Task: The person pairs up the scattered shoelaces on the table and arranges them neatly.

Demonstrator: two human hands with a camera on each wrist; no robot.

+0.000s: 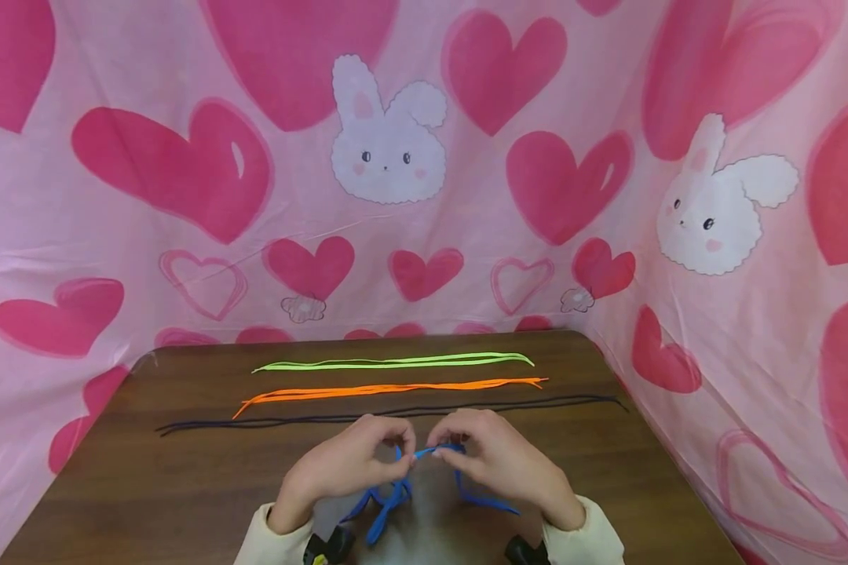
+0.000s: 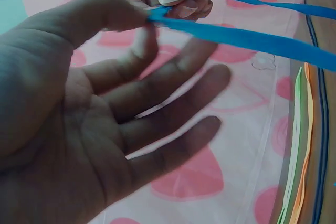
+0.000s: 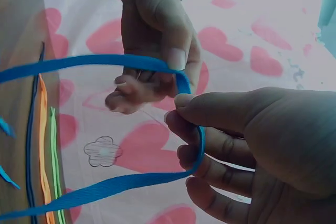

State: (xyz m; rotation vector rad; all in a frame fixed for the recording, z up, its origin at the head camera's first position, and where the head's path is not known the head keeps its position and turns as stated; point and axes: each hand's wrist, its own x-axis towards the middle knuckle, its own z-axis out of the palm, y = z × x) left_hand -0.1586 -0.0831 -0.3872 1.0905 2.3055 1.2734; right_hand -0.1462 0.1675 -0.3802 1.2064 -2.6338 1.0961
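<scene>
A flat blue shoelace [image 1: 394, 496] is held up between both hands over the front of the table. The left hand [image 1: 356, 459] pinches it between thumb and index finger, its other fingers spread in the left wrist view. Close beside it, the right hand [image 1: 502, 455] pinches the same shoelace [image 3: 197, 153] between thumb and fingertips, and the lace runs over its fingers. Only a short stretch of lace spans the two grips. Loops and an end hang below the left hand, and another length drops from the right hand.
Behind the hands, a black shoelace [image 1: 275, 421], an orange shoelace [image 1: 367, 390] and a neon green shoelace [image 1: 396, 363] lie stretched in rows across the brown wooden table [image 1: 113, 479]. A pink heart-and-rabbit cloth [image 1: 311, 188] hangs around the back and sides.
</scene>
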